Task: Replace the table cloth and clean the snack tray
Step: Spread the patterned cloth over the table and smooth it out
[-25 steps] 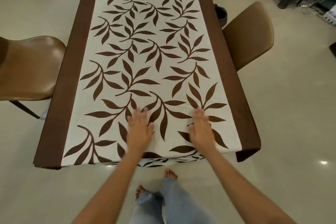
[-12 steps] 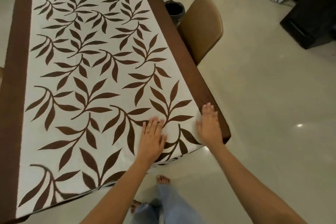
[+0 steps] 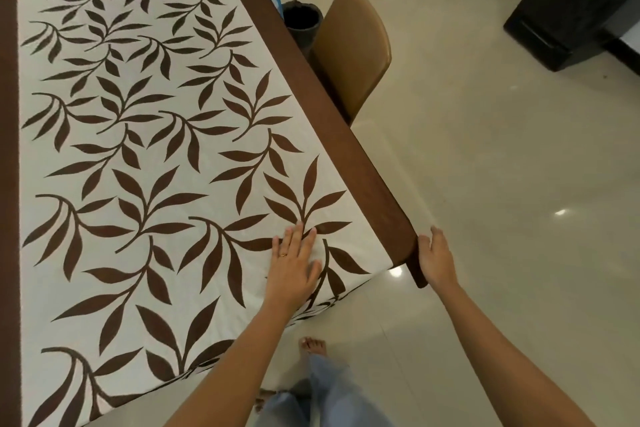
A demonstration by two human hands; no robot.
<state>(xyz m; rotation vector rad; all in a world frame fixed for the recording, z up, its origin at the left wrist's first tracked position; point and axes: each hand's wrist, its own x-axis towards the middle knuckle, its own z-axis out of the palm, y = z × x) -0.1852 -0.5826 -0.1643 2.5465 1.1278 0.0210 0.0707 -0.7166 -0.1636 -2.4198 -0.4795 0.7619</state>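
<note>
While the table cloth (image 3: 156,149) lies spread, leaf print up, across the left and centre of the frame, its brown border runs diagonally down to a corner at lower centre-right. The left hand (image 3: 294,267) lies flat on the print near that corner, palm down and fingers straight. It is judged to be pinning the fabric against sliding. The right hand (image 3: 437,260) sits against the outer side of the hanging brown corner, fingers extended upward. Whether its thumb pinches the fabric cannot be told. Judged purpose: squaring the drape. The cloth step appears nearly complete. No snack tray is in view. A chair (image 3: 353,52) stands against the border at upper centre, with a dark bin (image 3: 301,21) just beyond.
</note>
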